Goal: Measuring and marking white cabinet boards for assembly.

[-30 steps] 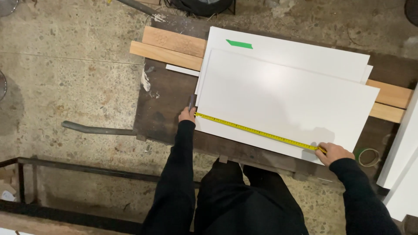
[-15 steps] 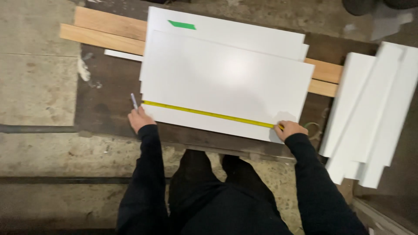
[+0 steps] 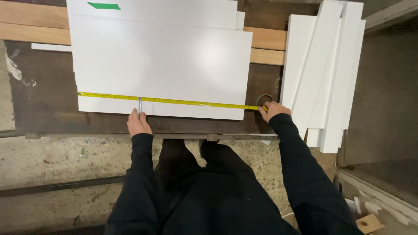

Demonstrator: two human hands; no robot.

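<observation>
A large white board (image 3: 161, 65) lies flat on a dark workbench (image 3: 43, 109). A yellow tape measure (image 3: 174, 101) is stretched across the board near its front edge, from the left edge to the right corner. My left hand (image 3: 138, 123) holds a pencil (image 3: 139, 104) with its tip at the tape, about a third of the way along. My right hand (image 3: 273, 109) holds the tape's case end down at the board's right front corner.
A second white board (image 3: 174, 8) with a green tape strip (image 3: 104, 6) lies under the first. Wooden planks (image 3: 30, 26) run beneath both. Several white panels (image 3: 324, 74) are stacked at the right. Concrete floor (image 3: 56, 161) lies below the bench.
My left hand with the pencil has slid right along the tape, from the board's left edge to about a third of the way across. The view has shifted to the right.
</observation>
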